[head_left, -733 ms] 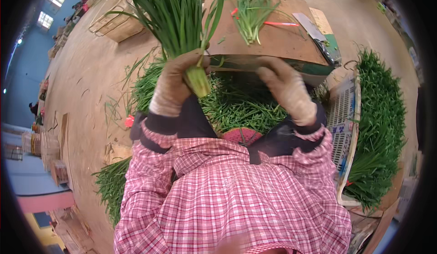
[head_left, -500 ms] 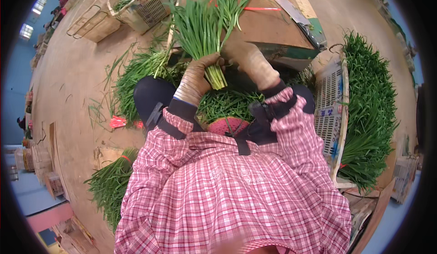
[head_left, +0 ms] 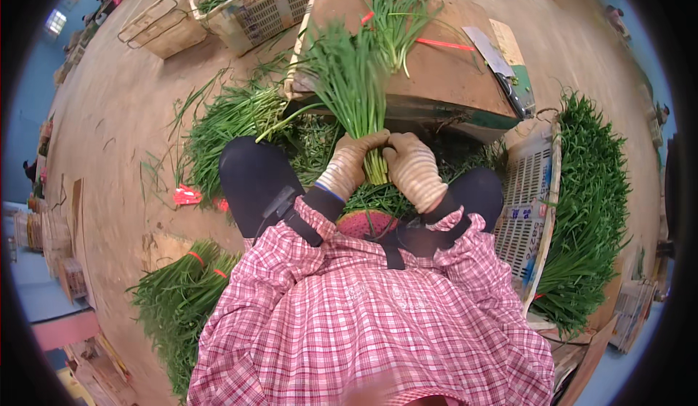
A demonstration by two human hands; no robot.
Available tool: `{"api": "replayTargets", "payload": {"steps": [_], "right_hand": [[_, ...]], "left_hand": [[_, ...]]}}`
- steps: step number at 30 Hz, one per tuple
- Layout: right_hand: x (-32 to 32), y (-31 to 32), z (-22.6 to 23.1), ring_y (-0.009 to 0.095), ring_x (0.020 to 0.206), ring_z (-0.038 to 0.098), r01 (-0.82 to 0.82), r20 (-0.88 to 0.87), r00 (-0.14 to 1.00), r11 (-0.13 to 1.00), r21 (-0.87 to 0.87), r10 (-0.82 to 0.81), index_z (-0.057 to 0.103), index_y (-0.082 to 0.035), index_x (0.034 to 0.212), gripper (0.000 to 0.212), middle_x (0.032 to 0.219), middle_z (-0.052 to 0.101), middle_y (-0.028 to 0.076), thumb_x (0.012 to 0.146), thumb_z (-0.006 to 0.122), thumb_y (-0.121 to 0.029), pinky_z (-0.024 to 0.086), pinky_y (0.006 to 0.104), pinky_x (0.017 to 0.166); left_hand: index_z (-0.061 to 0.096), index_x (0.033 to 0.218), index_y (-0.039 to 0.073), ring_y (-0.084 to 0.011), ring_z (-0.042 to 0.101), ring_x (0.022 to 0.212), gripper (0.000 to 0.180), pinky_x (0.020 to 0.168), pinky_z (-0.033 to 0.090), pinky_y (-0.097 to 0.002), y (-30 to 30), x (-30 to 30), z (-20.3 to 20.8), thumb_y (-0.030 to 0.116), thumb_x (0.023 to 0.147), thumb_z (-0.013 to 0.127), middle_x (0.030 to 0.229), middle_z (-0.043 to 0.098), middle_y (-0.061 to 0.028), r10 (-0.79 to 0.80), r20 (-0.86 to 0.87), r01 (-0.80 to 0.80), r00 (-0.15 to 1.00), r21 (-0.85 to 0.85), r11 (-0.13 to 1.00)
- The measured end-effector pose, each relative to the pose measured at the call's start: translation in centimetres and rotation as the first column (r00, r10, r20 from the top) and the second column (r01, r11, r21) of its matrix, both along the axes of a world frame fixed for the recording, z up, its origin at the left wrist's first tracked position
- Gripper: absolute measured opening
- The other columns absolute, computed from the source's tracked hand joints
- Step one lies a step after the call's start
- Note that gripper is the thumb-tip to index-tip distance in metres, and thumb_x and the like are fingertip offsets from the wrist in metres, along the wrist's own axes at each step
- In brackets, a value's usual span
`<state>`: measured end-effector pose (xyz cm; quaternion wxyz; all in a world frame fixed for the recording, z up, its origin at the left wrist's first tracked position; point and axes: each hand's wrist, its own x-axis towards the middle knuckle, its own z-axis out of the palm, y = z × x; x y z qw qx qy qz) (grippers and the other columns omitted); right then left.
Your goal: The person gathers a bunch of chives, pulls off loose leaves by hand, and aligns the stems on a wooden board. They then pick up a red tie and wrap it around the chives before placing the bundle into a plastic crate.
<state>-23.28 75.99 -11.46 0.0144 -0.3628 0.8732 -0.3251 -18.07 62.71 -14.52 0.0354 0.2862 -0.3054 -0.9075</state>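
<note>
Upright in front of my lap is a bunch of chives (head_left: pixel 352 93), its leaves fanning away and its pale cut stems pointing toward me. My left hand (head_left: pixel 349 162), in a dirty work glove, is closed around the stems. From the other side my gloved right hand (head_left: pixel 414 167) presses curled fingers against the same stems; its fingertips are partly hidden. Beyond them, a smaller heap of chives (head_left: pixel 396 24) lies on a brown board-topped stand (head_left: pixel 443 78), beside a red tie strip (head_left: pixel 445 44). A wide-bladed knife (head_left: pixel 488 53) rests at the stand's right.
Loose chives (head_left: pixel 236 122) lie on the floor by my left knee, near red ties (head_left: pixel 187 195). Tied bunches (head_left: pixel 178 289) sit at lower left. A white crate (head_left: pixel 527 217) heaped with chives stands at right; another crate (head_left: pixel 265 13) is at far left.
My hands and the bunch have come down closer to my lap. My right hand, blurred and apart from the stems before, is now against them.
</note>
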Motion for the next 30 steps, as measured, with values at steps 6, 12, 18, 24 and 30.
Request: {"api": "replayTargets", "payload": {"steps": [6,12,18,24,30], "right_hand": [[-2.1,-0.6,-2.5,0.025,0.077,0.064,0.077,0.52,0.838,0.909,-0.409,0.164,0.061,0.005,0.102,0.034,0.084,0.066,0.013,0.083,0.071,-0.022,0.051,0.0343,0.067],[-1.1,-1.5,-0.8,0.015,0.059,0.06,0.085,0.861,0.506,0.99,-0.113,0.055,0.06,0.001,0.092,0.027,0.072,0.065,0.008,0.073,0.076,-0.008,0.047,0.0261,0.053],[-2.2,0.0,-1.8,0.014,0.071,0.063,-0.064,0.614,0.741,0.938,-0.34,0.273,0.061,0.0,0.094,0.027,0.08,0.065,0.005,0.072,0.075,-0.008,0.051,0.0266,0.062],[-2.6,1.0,3.0,0.012,0.06,0.059,0.035,0.856,0.472,0.965,-0.259,0.212,0.061,0.001,0.09,0.022,0.073,0.061,0.004,0.072,0.072,-0.007,0.047,0.0257,0.053],[-5.0,1.6,2.5,0.014,0.058,0.06,0.137,0.961,0.166,0.96,-0.246,0.222,0.062,-0.002,0.089,0.016,0.074,0.064,0.006,0.078,0.069,-0.012,0.048,0.0274,0.049]], "left_hand": [[0.063,0.103,0.003,-0.0213,0.064,0.075,0.028,0.063,0.054,-0.0391,0.1,-0.6,0.0,0.01,0.078,0.075,0.088,0.066,-0.0074,-0.044,0.049,0.047,0.998,-0.052,0.998],[0.06,0.113,0.006,-0.0196,0.061,0.092,0.044,0.079,0.05,-0.0375,-0.5,-0.2,1.0,0.031,0.08,0.077,0.104,0.064,-0.0069,-0.28,0.047,0.283,0.959,-0.231,0.931],[0.063,0.116,0.009,-0.0267,0.061,0.101,0.052,0.086,0.048,-0.0375,-2.3,1.4,6.4,0.043,0.079,0.075,0.112,0.065,-0.0089,-0.48,0.387,0.557,0.788,-0.78,0.285],[0.067,0.111,0.012,-0.0327,0.065,0.093,0.039,0.081,0.051,-0.0441,-11.7,6.6,9.9,0.036,0.08,0.07,0.098,0.068,-0.0157,0.24,0.463,0.487,0.854,-0.546,-0.682],[0.072,0.094,0.007,-0.031,0.066,0.073,0.02,0.072,0.052,-0.0406,-18.2,6.0,10.5,0.022,0.086,0.062,0.081,0.069,-0.0159,-0.154,0.652,0.443,0.742,-0.65,-0.618]]}}
